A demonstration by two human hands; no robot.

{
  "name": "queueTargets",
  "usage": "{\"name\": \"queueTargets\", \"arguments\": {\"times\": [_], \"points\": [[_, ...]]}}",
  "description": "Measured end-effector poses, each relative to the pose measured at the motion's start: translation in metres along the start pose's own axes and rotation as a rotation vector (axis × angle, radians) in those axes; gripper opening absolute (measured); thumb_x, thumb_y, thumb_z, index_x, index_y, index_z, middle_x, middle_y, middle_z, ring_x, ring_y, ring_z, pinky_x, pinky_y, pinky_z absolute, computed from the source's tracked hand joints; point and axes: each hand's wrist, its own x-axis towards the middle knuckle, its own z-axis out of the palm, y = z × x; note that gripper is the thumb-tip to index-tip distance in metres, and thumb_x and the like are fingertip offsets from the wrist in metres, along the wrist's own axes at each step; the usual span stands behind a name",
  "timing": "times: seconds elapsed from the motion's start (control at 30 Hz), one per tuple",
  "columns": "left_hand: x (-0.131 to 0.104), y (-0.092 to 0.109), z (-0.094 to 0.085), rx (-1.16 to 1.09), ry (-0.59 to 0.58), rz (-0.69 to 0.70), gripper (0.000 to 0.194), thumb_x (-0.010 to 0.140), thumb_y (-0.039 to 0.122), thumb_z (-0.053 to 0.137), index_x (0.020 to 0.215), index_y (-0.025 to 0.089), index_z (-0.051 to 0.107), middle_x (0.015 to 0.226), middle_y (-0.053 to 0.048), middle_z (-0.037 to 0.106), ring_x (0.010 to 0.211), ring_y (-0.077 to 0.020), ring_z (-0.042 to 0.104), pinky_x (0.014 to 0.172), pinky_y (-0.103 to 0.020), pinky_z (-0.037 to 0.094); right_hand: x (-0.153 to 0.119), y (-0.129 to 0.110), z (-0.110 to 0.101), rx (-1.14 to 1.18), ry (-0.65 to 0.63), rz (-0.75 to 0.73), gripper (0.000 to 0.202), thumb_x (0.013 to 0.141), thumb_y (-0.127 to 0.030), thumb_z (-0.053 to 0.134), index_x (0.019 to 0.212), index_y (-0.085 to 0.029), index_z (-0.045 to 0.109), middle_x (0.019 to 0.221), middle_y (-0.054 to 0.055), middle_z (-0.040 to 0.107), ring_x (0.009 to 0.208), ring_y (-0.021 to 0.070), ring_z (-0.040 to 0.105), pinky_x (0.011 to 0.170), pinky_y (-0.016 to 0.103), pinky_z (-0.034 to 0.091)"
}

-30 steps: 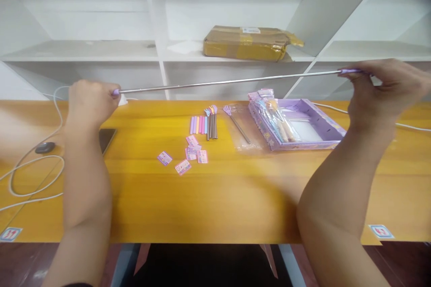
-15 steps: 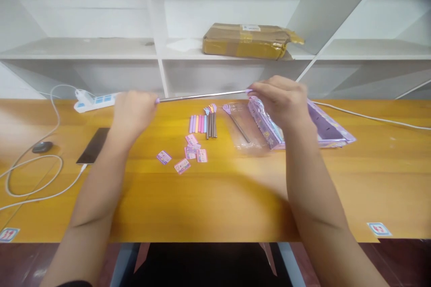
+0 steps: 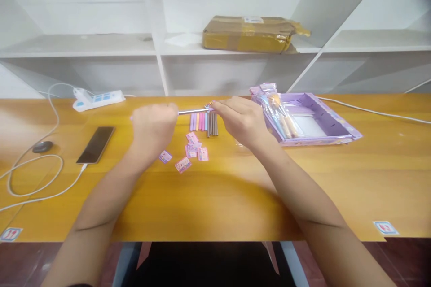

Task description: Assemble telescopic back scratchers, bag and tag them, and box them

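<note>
A telescopic back scratcher with a short stretch of metal rod showing is held level between both hands above the table. My left hand is wrapped round its purple handle, whose tip pokes out on the left. At the other end, the fingers of my right hand pinch the purple head, mostly hidden by them. Below lie several pastel handle tubes in a row and, beside them, several grey metal rods whose heads are partly covered. Small printed cards are scattered nearer me.
To the right, a purple open box holds wrapped back scratchers. At left are a phone on a white cable, a black mouse and a power strip. A taped carton rests on the shelf behind.
My hands have come closer together, and the rod between them is much shorter. My right hand moved left, off the front of the purple box; my left hand moved right and slightly down.
</note>
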Motion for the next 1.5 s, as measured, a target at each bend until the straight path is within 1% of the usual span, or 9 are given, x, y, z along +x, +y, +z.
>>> {"name": "queueTargets", "arguments": {"times": [0.27,0.4,0.63,0.8,1.07,1.17,1.3,1.4,1.5], "points": [[-0.004,-0.001,-0.003,0.003,0.059,0.022,0.019,0.077,0.009,0.05,0.066,0.019,0.062,0.054,-0.003,0.038,0.052,-0.0176,0.038,0.061,-0.036,0.026,0.001,-0.007,-0.003,-0.023,-0.018,-0.031,0.034,0.114,-0.013,0.05,0.117,-0.028,0.08,0.095,0.006,0.082,0.077,0.0217,0.066,0.073,0.039,0.05],[-0.002,-0.002,-0.003,0.032,0.01,0.046,0.024,0.081,0.006,0.047,0.07,0.019,0.064,0.057,-0.004,0.042,0.053,-0.0179,0.038,0.06,-0.036,0.023,0.005,-0.006,-0.011,-0.025,-0.018,-0.065,0.031,0.114,-0.013,0.052,0.114,-0.027,0.08,0.094,0.005,0.082,0.078,0.0209,0.068,0.073,0.037,0.05],[0.001,-0.001,-0.001,0.01,-0.017,0.056,0.025,0.082,0.005,0.047,0.075,0.019,0.066,0.059,-0.006,0.047,0.054,-0.0201,0.04,0.061,-0.037,0.022,0.013,-0.005,-0.03,0.0,-0.182,0.016,0.022,0.118,-0.031,0.054,0.115,-0.024,0.075,0.101,0.008,0.08,0.088,0.0226,0.071,0.074,0.035,0.047],[0.0,-0.003,0.0,0.018,0.009,0.087,0.022,0.08,0.007,0.047,0.072,0.019,0.064,0.058,-0.007,0.048,0.053,-0.02,0.039,0.059,-0.037,0.022,0.01,-0.008,-0.028,0.017,-0.282,0.035,0.026,0.12,-0.038,0.053,0.111,-0.023,0.072,0.097,0.008,0.077,0.079,0.0216,0.067,0.069,0.034,0.039],[0.011,-0.006,0.005,0.035,-0.081,0.064,0.028,0.088,0.009,0.048,0.082,0.02,0.073,0.067,-0.011,0.063,0.061,-0.0253,0.055,0.063,-0.038,0.027,0.012,-0.007,-0.031,-0.137,-0.321,-0.025,0.027,0.116,-0.017,0.047,0.105,-0.02,0.071,0.085,0.005,0.07,0.066,0.0177,0.052,0.062,0.035,0.026],[0.025,-0.025,0.008,0.082,-0.048,-0.017,0.031,0.093,0.015,0.048,0.083,0.02,0.076,0.074,-0.013,0.07,0.069,-0.0282,0.062,0.065,-0.038,0.029,0.012,0.016,-0.039,-0.178,-0.224,0.004,0.027,0.11,-0.01,0.05,0.105,-0.021,0.073,0.088,0.006,0.073,0.075,0.0196,0.059,0.064,0.034,0.031],[0.041,-0.065,0.002,0.13,0.05,-0.154,0.033,0.098,0.022,0.046,0.087,0.021,0.077,0.078,-0.011,0.069,0.074,-0.0265,0.059,0.067,-0.038,0.028,0.0,0.079,-0.062,-0.204,-0.09,0.111,0.028,0.109,-0.014,0.053,0.109,-0.027,0.078,0.094,0.006,0.077,0.086,0.0207,0.065,0.071,0.033,0.042],[0.043,-0.097,-0.008,0.125,0.065,-0.208,0.029,0.098,0.02,0.045,0.078,0.021,0.066,0.069,-0.004,0.051,0.071,-0.0212,0.04,0.068,-0.037,0.025,-0.018,0.131,-0.087,-0.25,0.043,0.159,0.031,0.113,-0.027,0.053,0.101,-0.026,0.081,0.091,0.01,0.079,0.083,0.0198,0.066,0.075,0.033,0.046],[0.04,-0.125,-0.015,0.048,0.143,-0.195,0.03,0.093,0.02,0.05,0.065,0.023,0.039,0.068,0.0,0.03,0.07,-0.0193,0.025,0.067,-0.037,0.022,-0.036,0.167,-0.11,-0.349,0.156,0.247,0.029,0.11,-0.034,0.063,0.089,-0.025,0.081,0.087,0.011,0.082,0.083,0.0204,0.069,0.08,0.034,0.05]]}}
